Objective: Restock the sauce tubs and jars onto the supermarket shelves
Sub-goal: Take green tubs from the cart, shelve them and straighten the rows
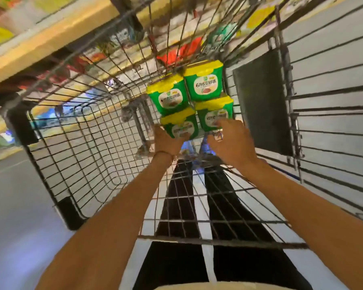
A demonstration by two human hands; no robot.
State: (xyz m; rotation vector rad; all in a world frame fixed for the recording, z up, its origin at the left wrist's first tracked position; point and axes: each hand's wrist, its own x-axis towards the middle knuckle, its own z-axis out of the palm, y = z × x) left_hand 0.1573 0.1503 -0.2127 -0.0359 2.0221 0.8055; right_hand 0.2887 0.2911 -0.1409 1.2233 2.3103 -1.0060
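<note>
Head view: four green sauce tubs [203,84] sit clustered in the far right corner of the wire trolley [92,143]. The left grip [166,141] clasps the near-left tub [181,124]. The right grip [233,141] is spread, its fingertips [222,123] touching the near-right tub [213,114].

Bright even light, smeary blur, perhaps fisheye-bent edges.

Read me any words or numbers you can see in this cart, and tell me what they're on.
"6月香豆瓣酱": front label of the upper right tub.
Upper left tub: seemingly the same label, too blurred to confirm.
Lower left tub, gripped by the left hand: blurred.
Lower right tub, partly behind the right hand: blurred.
Shelves behind: nothing readable.
</note>
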